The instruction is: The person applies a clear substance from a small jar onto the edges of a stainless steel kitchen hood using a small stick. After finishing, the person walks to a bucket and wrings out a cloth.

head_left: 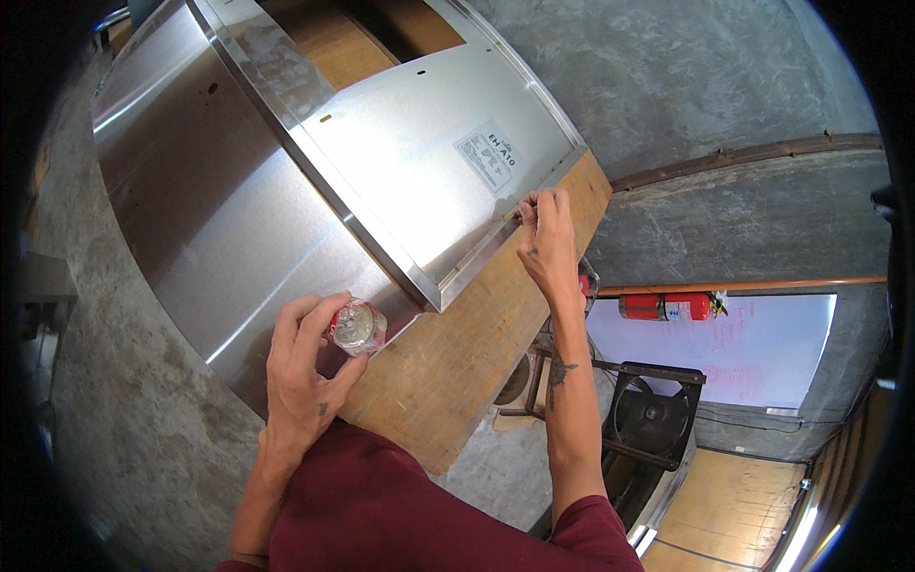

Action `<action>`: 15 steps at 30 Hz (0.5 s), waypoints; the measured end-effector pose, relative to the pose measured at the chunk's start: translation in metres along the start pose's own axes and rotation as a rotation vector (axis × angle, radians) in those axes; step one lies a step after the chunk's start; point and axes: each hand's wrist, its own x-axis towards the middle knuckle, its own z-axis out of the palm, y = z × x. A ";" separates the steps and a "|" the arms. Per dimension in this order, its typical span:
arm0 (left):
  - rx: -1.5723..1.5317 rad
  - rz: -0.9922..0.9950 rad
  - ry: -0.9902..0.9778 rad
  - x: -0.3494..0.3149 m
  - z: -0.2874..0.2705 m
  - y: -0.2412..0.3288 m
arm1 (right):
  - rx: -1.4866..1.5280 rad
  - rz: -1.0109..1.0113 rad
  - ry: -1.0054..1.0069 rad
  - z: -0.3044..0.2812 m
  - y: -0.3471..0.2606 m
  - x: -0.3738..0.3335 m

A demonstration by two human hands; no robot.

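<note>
Sheet-metal panels (248, 181) lie on a wooden bench (457, 353), the upper panel overlapping the lower. A can (355, 326) sits at the lower panel's near edge. Right of the bench, a fan (653, 419) stands on the floor, an extinguisher (667, 306) beyond it.

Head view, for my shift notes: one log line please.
left hand: holds small can | right hand: pinches steel panel edge | support: wooden board

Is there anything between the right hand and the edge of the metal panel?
Nothing visible. The right hand has its fingertips already at the lower edge of the metal panel. The left hand holds a small can farther left.
</note>
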 end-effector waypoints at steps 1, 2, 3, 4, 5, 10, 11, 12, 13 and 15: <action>0.001 -0.001 -0.002 0.000 0.000 0.000 | 0.007 0.007 -0.005 0.000 0.001 0.000; 0.001 -0.001 -0.004 0.001 -0.001 0.001 | 0.014 0.013 -0.011 0.000 0.000 0.000; 0.002 -0.002 -0.006 0.001 -0.001 0.001 | 0.013 0.009 -0.007 -0.001 0.000 0.001; -0.007 -0.003 -0.004 0.001 -0.001 0.002 | 0.011 0.005 -0.004 -0.002 0.000 0.001; -0.015 -0.005 -0.001 0.002 -0.001 0.002 | 0.011 0.000 -0.001 -0.002 -0.001 0.001; -0.038 -0.042 0.018 0.002 -0.002 0.008 | 0.064 0.036 0.074 -0.025 -0.028 0.002; -0.046 -0.050 0.026 0.002 -0.002 0.009 | 0.100 0.064 0.071 -0.032 -0.044 0.001; -0.060 -0.057 0.029 0.003 -0.001 0.010 | 0.121 0.060 0.066 -0.040 -0.060 -0.001; -0.055 -0.050 0.023 0.004 -0.002 0.010 | 0.151 0.054 0.060 -0.043 -0.077 -0.004; -0.044 -0.040 0.005 0.005 -0.003 0.010 | 0.241 0.037 0.025 -0.051 -0.111 -0.014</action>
